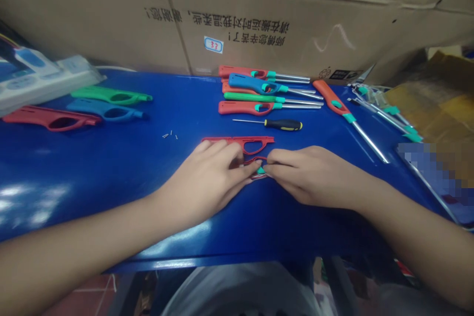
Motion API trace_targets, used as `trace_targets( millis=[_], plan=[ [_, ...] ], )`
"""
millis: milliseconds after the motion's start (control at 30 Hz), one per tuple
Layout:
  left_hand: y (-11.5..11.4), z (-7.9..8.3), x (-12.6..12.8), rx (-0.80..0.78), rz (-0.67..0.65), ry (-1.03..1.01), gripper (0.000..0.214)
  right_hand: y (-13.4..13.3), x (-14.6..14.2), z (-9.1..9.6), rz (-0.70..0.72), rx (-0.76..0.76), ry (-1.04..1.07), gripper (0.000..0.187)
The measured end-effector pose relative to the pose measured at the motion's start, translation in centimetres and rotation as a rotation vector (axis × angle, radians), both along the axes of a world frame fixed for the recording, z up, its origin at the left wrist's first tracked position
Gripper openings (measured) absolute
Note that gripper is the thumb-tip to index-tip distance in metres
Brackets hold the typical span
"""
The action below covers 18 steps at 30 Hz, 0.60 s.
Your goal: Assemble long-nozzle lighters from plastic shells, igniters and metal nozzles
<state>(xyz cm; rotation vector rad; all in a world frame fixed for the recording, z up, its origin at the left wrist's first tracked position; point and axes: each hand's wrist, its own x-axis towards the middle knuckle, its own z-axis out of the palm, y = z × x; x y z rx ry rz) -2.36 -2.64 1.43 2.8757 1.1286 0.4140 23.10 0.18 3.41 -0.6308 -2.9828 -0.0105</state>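
On the blue table (111, 173), my left hand (207, 177) and my right hand (314, 175) meet at the middle, fingers pinched together on a red lighter part with a teal trigger piece (259, 170). Most of that part is hidden under my fingers. A second red lighter handle shell (246, 143) lies flat just behind my fingertips, touching my left hand. A black-and-yellow screwdriver (281, 124) lies a little farther back.
Several assembled red, blue and green stick lighters (266, 91) lie at the back centre, one more red lighter (340, 108) to their right. Empty green, blue and red shells (107, 103) lie at left. Small screws (170, 135) are scattered nearby. Cardboard boxes (259, 19) wall the back.
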Motion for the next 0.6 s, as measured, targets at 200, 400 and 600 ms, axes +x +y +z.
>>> trace_targets(
  millis=[200, 400, 600],
  plan=[
    [-0.3, 0.34, 0.0, 0.093, -0.035, 0.132, 0.038, 0.09, 0.48, 0.21, -0.058, -0.141, 0.135, 0.024],
    [-0.46, 0.18, -0.33, 0.122, -0.052, 0.167, 0.04, 0.35, 0.51, 0.36, -0.031, -0.21, 0.11, 0.018],
    [-0.49, 0.33, -0.51, 0.113, -0.068, 0.174, 0.037, 0.51, 0.33, 0.19, -0.002, -0.218, 0.088, 0.018]
  ],
)
